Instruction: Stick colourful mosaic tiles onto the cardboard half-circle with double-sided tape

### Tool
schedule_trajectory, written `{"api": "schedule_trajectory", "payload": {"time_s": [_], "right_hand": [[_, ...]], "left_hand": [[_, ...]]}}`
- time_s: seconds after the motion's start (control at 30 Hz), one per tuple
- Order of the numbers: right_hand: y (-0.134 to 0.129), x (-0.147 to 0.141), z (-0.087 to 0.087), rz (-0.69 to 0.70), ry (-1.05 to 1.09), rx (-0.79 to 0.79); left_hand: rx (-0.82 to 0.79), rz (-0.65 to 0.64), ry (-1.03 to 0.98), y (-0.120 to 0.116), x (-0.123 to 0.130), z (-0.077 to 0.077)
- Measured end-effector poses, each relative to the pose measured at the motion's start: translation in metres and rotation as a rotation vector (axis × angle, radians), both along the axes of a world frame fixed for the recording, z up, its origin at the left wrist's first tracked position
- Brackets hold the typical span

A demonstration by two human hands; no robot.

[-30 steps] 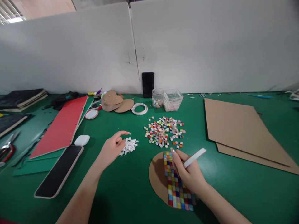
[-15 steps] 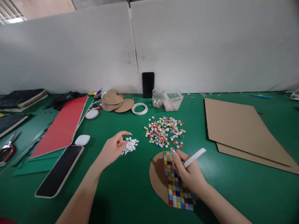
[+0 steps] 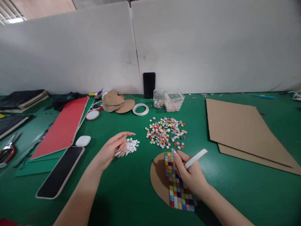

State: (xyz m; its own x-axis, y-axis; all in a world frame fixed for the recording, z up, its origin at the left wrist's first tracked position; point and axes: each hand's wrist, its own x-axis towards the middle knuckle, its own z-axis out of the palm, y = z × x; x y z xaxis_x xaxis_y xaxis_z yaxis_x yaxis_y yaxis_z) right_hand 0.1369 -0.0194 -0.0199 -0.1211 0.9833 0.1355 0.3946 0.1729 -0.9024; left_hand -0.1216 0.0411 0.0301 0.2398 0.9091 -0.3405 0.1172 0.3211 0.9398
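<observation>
My right hand point(image 3: 191, 172) is closed around a white pen-like tool point(image 3: 196, 158), over a round cardboard piece point(image 3: 160, 179) partly covered with colourful mosaic tiles point(image 3: 180, 194). The tool's tip is hidden by my fingers. Left of the cardboard, my left hand point(image 3: 114, 149) is beside a small pile of white tiles point(image 3: 132, 146). Its index finger reaches out over the pile while the other fingers curl in; whether a tile is between them is too small to tell. Behind the cardboard lies a loose heap of mixed coloured tiles point(image 3: 162, 133).
A clear cup point(image 3: 159, 99) and clear box point(image 3: 174, 102) hold tiles, beside an upright phone point(image 3: 149, 85). Cardboard sheets point(image 3: 242, 128) lie right. At left are a phone point(image 3: 60, 172), red board point(image 3: 62, 127), white case point(image 3: 83, 141) and pliers point(image 3: 9, 149).
My left hand has turned and its fingers have shifted, with the index finger stretched further right and the others curled lower. My right hand and the tool have stayed in place.
</observation>
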Motion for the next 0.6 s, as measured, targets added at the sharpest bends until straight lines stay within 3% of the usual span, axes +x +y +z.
{"api": "schedule_trajectory", "payload": {"time_s": [0.17,0.33,0.47,0.6], "right_hand": [[0.000,0.000,0.000,0.002,0.006,-0.008],[0.000,0.000,0.000,0.003,0.046,-0.032],[-0.003,-0.005,0.005,-0.003,0.175,-0.092],[-0.008,-0.014,0.012,0.024,0.313,-0.189]], "left_hand": [[-0.079,-0.008,-0.235,0.001,-0.003,0.003],[-0.045,-0.016,-0.265,0.000,-0.002,0.001],[-0.002,-0.082,-0.023,-0.006,0.009,0.003],[0.181,-0.240,0.344,-0.024,0.036,0.006]]}}
